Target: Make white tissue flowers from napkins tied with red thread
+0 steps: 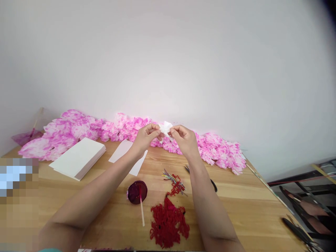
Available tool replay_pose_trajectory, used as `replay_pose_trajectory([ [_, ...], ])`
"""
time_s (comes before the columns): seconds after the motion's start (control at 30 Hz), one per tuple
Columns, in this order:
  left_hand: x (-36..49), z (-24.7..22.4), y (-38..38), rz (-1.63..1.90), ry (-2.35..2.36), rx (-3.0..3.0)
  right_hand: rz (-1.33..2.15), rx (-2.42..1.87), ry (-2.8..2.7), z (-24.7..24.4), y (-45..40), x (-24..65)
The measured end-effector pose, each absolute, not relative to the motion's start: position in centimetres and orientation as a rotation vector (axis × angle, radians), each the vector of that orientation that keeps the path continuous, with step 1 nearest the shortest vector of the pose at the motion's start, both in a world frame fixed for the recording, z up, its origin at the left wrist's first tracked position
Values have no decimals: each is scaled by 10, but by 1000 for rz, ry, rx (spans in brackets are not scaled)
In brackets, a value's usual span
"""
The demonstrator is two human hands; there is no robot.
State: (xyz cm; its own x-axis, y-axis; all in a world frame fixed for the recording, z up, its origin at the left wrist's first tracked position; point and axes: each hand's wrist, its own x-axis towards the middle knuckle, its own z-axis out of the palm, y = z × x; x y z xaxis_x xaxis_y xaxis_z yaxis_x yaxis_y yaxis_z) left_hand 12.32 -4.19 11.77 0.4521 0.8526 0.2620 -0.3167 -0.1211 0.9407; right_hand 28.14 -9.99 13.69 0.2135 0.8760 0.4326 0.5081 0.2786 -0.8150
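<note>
Above the far part of the table, a small crumpled white paper flower [166, 128] is held between my two hands. My left hand [147, 137] pinches its left side with thumb and fingers. Its right side is pinched by my right hand [184, 139]. Behind and around my hands lies a long row of pink and white paper flowers [126, 126] along the wall. Beneath my left wrist are white paper sheets [120, 151]. Between my forearms, a dark red dye dish [134, 196] has a pale stick [142, 210] leaning in it.
A tangle of red yarn [169, 222] lies near the front edge, with thin colored wires [175, 182] behind it. A thick white paper stack [80, 157] sits at left. Black-handled scissors [296, 229] lie at the right corner. Part of a dark tool [214, 185] shows beside my right forearm.
</note>
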Motion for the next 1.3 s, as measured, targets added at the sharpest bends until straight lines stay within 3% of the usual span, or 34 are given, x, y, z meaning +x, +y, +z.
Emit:
replay_pose_trajectory([
  [0.53,128,114,-46,1084,588,1447,163,-1391,-1585,134,-101,268],
  [0.87,130,110,-43,1088,614,1324,427,-1408,-1424,128,-91,279],
  [1.13,138,98,-45,1072,565,1394,210,-1424,-1599,127,-94,273],
  [1.3,135,101,-39,1027,533,1351,321,-1315,-1318,118,-84,279],
])
